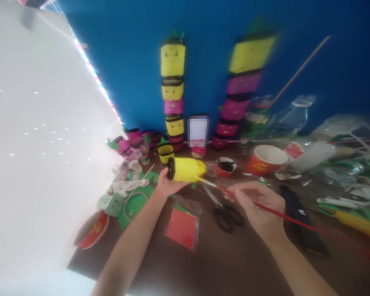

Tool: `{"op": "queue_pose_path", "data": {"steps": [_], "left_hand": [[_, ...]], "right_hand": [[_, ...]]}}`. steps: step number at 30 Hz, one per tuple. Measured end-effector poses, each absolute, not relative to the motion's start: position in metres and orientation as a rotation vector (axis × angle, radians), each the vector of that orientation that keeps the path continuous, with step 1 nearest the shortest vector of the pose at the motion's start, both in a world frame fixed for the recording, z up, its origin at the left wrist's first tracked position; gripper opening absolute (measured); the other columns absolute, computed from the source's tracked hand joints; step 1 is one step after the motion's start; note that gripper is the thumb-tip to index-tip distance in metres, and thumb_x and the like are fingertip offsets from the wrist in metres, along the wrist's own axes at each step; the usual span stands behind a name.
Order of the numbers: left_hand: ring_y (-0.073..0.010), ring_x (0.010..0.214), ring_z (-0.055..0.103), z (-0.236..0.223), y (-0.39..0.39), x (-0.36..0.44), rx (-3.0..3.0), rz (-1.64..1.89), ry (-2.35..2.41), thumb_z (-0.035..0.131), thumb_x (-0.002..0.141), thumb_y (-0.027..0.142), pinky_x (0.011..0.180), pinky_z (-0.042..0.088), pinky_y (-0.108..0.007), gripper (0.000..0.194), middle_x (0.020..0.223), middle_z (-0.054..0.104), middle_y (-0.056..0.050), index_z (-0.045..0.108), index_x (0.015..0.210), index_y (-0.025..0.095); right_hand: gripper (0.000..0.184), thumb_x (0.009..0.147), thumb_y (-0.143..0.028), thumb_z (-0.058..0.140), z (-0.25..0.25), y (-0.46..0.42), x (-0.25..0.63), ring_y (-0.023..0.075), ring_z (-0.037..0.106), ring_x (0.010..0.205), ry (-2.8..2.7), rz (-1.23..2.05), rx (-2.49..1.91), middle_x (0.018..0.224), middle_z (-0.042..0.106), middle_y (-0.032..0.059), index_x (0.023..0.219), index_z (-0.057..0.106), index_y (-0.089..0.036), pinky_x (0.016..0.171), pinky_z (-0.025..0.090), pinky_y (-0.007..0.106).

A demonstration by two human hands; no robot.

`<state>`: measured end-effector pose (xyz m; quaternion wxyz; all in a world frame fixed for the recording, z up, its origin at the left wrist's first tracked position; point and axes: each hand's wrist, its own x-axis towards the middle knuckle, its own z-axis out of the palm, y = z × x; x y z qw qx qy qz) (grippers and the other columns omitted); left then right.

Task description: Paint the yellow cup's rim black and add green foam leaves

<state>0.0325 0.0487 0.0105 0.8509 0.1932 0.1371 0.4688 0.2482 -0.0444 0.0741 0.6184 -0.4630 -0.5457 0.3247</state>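
Observation:
My left hand (169,183) is wrapped round the black-rimmed end of a yellow-painted plastic bottle piece (188,169), which lies sideways above the table. Between the fingers of my right hand (260,205) is a long red-handled paintbrush (280,214). Its yellow tip meets the lower right end of the bottle piece, by a pointed yellow flap. Just below the brush lie black-handled scissors (228,218). A clear packet of red paper (181,228) rests between my forearms. Behind the brush stands a small cup with dark paint (226,165).
Stacks of yellow and magenta painted bottle pieces (172,88) stand against the blue wall. At right are a red paper cup (267,158), a clear bottle (291,115) and a yellow-handled tool (357,224). Green sheets and a tape ring (135,205) lie at left, near the table's edge.

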Motion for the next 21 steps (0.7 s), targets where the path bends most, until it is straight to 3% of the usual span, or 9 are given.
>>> {"op": "queue_pose_path", "data": {"steps": [21], "left_hand": [[-0.0333,0.124,0.041,0.0099,0.0486,0.0326,0.394,1.004,0.326,0.053,0.068,0.045,0.104,0.026,-0.049,0.064,0.121,0.058,-0.013,0.050,0.124,0.015]], "right_hand": [[0.010,0.074,-0.032,0.066,0.0767,-0.0445,0.2472,0.0160,0.067,0.054,-1.308,0.672,-1.087,0.067,0.069,0.0006,0.072,0.062,-0.023,0.052,0.058,0.025]]}}
